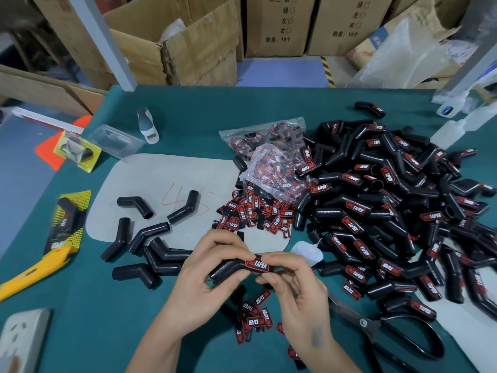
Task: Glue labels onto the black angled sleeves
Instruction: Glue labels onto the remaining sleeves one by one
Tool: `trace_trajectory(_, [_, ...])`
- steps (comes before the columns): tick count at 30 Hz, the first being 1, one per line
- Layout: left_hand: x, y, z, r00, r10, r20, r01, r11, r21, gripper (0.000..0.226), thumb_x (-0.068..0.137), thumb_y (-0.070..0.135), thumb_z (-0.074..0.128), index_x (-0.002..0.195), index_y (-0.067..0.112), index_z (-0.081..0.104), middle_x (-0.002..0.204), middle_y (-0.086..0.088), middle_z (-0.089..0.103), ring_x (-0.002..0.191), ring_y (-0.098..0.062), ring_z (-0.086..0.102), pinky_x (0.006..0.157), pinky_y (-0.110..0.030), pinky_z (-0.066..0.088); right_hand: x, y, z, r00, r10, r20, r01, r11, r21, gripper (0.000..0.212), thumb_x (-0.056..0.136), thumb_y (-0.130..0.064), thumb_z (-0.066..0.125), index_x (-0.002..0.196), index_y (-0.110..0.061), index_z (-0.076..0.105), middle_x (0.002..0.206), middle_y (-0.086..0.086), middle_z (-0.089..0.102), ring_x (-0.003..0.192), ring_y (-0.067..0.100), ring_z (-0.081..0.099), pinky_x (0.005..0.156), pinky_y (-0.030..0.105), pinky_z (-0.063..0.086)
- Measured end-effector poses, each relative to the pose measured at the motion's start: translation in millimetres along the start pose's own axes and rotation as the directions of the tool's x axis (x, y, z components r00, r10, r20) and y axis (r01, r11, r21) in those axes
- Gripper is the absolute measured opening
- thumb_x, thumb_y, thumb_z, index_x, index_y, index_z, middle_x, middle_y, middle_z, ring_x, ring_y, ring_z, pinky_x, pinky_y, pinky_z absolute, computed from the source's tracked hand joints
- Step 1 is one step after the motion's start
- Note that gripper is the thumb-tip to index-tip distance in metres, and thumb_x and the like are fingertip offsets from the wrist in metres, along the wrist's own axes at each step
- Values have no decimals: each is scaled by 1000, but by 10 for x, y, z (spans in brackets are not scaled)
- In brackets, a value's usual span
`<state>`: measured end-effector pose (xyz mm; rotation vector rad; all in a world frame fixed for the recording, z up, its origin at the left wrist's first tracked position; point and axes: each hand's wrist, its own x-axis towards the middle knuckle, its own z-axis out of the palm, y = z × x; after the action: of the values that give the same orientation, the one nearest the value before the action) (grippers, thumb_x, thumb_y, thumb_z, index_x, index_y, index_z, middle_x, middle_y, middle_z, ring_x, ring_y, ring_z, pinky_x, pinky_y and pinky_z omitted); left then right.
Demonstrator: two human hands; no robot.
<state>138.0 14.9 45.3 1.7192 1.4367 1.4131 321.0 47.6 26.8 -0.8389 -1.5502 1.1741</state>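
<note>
Green table (80, 305), both hands (204, 275) (298, 289) pinching labelled sleeve (228, 269), its right end hidden.

black sleeves (376, 211), red-white labels (255, 214), teal table (201, 117)

Sleeve pile (390, 211) blocks right; bare mat (94, 319) near-left.

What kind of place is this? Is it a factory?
Probably a small factory or packing workshop: a big pile of labelled black sleeves, loose labels on the green worktable, and stacked cardboard boxes behind it.
</note>
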Motion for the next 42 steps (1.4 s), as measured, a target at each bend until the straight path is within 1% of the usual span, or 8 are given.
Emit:
trace_trajectory(6, [-35,-5,-27,999,-8,42,9,1000,-25,23,94,17,66,115,25,68,119,5,57,112,-22,63,100,-28,48,-33,-20,45,997,62,-44,-58,995,82,28,99,-50,66,125,-49,57,117,-11,74,95,27,76,85,39,61])
trace_trajectory(11, [-42,-4,-65,995,-65,76,76,986,-152,31,111,34,47,114,19,74,114,-1,61,106,-26,63,94,-31,48,-17,-13,24,999,32,-41,-26,992,124,23,104,-41,63,126,-39,57,117,-1,74,91,26,75,74,45,63])
trace_trajectory(14, [-18,-23,-68,985,-147,89,164,961,-224,26,109,30,52,110,23,77,107,0,63,99,-25,64,90,-29,49,-1,-40,-3,998,59,-12,-57,985,160,19,104,-43,61,122,-37,58,119,3,75,82,26,73,69,41,62])
trace_trajectory(21, [4,45,38,924,-331,190,380,742,-552,23,97,44,73,100,22,73,104,-4,63,104,-27,64,83,-49,49,52,-93,-20,988,152,39,-156,943,294,15,101,-23,61,114,-27,66,117,13,76,86,27,70,68,28,56])
trace_trajectory(26, [24,101,52,919,-306,249,394,665,-635,18,98,32,73,106,16,71,110,-7,61,107,-24,66,88,-40,57,80,-110,-59,973,219,77,-232,926,297,15,99,-26,61,113,-26,68,119,12,76,94,24,72,75,26,56])
trace_trajectory(31, [17,74,52,918,-279,281,393,726,-565,18,97,14,67,113,17,72,108,-12,57,106,-22,60,94,-34,52,94,-119,-73,971,223,80,-236,941,240,17,100,-29,62,115,-29,71,118,8,76,112,26,72,93,25,54])
trace_trajectory(38, [-7,53,100,911,-354,212,413,765,-494,20,92,22,70,111,21,75,105,1,59,102,-18,56,94,-28,48,119,-113,-69,962,263,78,-274,935,224,21,99,-30,66,120,-31,71,120,4,71,111,20,68,92,23,53])
trace_trajectory(42, [-17,59,145,946,-306,110,324,872,-366,27,91,18,66,117,24,68,107,4,57,101,-21,57,94,-26,47,106,-83,-47,934,334,124,-355,896,267,30,94,-45,75,118,-29,68,114,8,72,107,25,70,92,31,56])
